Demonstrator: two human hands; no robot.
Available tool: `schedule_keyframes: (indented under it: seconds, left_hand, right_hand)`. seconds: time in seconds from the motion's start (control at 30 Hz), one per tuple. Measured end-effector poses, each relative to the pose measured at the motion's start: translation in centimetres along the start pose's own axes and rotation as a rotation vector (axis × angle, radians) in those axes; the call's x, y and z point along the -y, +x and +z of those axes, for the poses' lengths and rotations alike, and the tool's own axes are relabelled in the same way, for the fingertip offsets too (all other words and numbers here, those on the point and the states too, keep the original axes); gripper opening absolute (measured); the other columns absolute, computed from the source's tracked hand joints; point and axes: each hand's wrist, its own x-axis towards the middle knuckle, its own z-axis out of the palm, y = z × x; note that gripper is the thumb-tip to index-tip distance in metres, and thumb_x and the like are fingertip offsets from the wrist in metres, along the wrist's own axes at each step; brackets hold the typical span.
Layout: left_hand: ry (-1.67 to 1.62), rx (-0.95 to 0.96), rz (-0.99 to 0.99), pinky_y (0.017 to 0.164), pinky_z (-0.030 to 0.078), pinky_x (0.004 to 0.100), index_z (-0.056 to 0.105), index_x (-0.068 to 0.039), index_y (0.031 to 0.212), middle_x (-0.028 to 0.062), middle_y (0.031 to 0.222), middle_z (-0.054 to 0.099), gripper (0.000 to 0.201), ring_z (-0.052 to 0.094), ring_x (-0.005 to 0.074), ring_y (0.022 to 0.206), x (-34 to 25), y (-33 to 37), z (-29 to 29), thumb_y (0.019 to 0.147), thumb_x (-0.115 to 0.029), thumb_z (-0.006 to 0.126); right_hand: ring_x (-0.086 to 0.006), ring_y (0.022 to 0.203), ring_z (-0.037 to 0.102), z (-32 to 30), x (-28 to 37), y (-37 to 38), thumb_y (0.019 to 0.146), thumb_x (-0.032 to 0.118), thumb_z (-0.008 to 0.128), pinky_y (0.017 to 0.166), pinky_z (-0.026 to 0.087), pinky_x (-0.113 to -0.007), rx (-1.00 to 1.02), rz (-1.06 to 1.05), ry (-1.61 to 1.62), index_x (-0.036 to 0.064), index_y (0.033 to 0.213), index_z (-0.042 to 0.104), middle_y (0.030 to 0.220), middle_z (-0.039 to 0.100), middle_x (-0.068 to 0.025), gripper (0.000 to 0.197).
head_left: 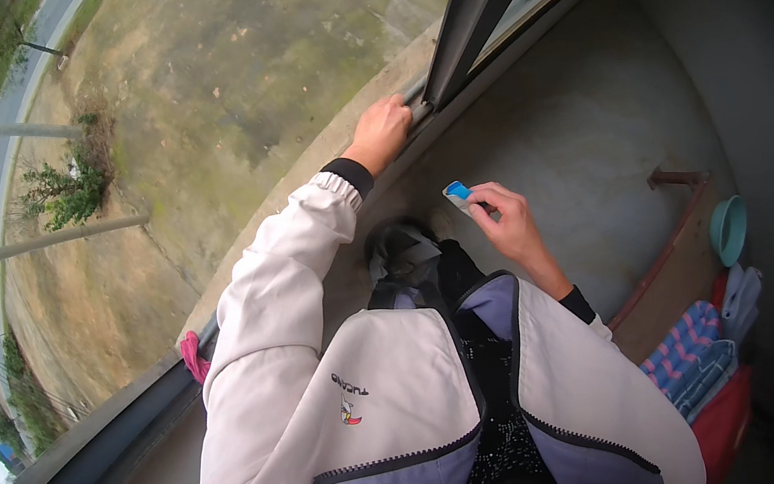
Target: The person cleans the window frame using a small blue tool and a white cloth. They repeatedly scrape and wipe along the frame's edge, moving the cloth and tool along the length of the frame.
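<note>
Pinched between the thumb and fingertips of the right hand [511, 222] is a small flat object [457, 194], pale grey with a bright blue end; it is held in the air just in front of the concrete wall [582, 130], below the window rail [409, 122]; its exact kind cannot be told at this size, though it is judged to be a light, stiff piece of plastic or rubber, a small scraper or block, easily carried by 2 or 3 fingers; the faces look smooth, so a grip across the flat sides near the pale end is judged safest, with the blue end left free; nothing about it appears fragile. The right wrist is bent upward, the forearm rising from the lower right in a pale jacket sleeve with a dark cuff [577, 305]. The left hand [380, 132] is clenched over the edge of the window rail, knuckles upward, beside the foot of the dark window frame [471, 6]; the left arm is stretched forward and nearly straight, its sleeve [283, 289] running back to the shoulder. Below the hands, dark shoes [403, 249] are seen on the concrete floor. Further out, a pink cloth [193, 357] lies on the rail at the left; a teal bowl [729, 228], a wooden board [665, 269] and striped folded cloths [694, 355] are gathered at the right; beyond the window, bare ground [209, 78] and a road are seen far below.
</note>
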Motion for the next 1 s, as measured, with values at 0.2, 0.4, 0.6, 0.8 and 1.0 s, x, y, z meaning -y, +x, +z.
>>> schedule_keyframes:
  seconds: [0.2, 0.4, 0.6, 0.8, 1.0]
  left_hand:
    - [0.036, 0.084, -0.169, 0.085, 0.056, 0.0499, 0.067, 0.0, 0.081, 0.0187, 0.098, 0.065, 0.011, 0.066, 0.0399, 0.1, 0.9, -11.4, -2.2, 0.086, -0.005, 0.058]
    - [0.159, 0.326, -0.424, 0.08, 0.058, 0.0503, 0.073, 0.0, 0.087, 0.0205, 0.095, 0.068, 0.014, 0.071, 0.0416, 0.092, 1.8, -24.3, -7.3, 0.086, -0.002, 0.059]
    - [-0.227, -0.112, -0.307, 0.076, 0.054, 0.0492, 0.072, -0.002, 0.097, 0.0183, 0.095, 0.065, 0.012, 0.067, 0.042, 0.088, -0.6, -18.7, -6.7, 0.087, -0.004, 0.067]
    - [-0.25, -0.16, -0.003, 0.079, 0.055, 0.0491, 0.071, -0.004, 0.098, 0.0173, 0.097, 0.063, 0.014, 0.066, 0.041, 0.092, -3.9, -1.5, -1.0, 0.087, -0.007, 0.064]
    - [-0.07, 0.023, 0.086, 0.085, 0.057, 0.0473, 0.072, -0.002, 0.09, 0.0145, 0.099, 0.065, 0.014, 0.068, 0.0373, 0.098, -3.1, 0.5, 0.4, 0.087, -0.01, 0.061]
  right_hand:
    - [-0.0205, 0.079, 0.07, 1.1, 0.6, 0.6, 0.091, 0.001, 0.069, 0.068, 0.056, -0.031, 0.048, -0.044, -0.012, -0.0024, 0.103, 0.071, 0.105, 0.073, -0.012, 0.012]
    - [-0.0214, 0.077, 0.069, 2.6, 1.6, 0.9, 0.091, 0.003, 0.068, 0.066, 0.054, -0.031, 0.13, -0.053, -0.011, -0.0018, 0.102, 0.071, 0.104, 0.073, -0.0117, 0.012]
    - [-0.0208, 0.075, 0.068, 2.2, 0.4, 1.9, 0.09, 0.003, 0.069, 0.064, 0.054, -0.031, 0.066, -0.057, -0.021, -0.0018, 0.101, 0.071, 0.103, 0.073, -0.0116, 0.012]
    - [-0.0213, 0.076, 0.07, -0.1, -0.4, 2.8, 0.091, 0.001, 0.068, 0.065, 0.056, -0.031, -0.032, -0.046, -0.061, -0.0024, 0.1, 0.071, 0.103, 0.073, -0.0116, 0.01]
    - [-0.022, 0.076, 0.07, -1.9, -0.6, 1.9, 0.091, 0.0, 0.069, 0.065, 0.057, -0.031, -0.09, 0.06, -0.061, -0.0026, 0.1, 0.071, 0.104, 0.073, -0.0119, 0.01]
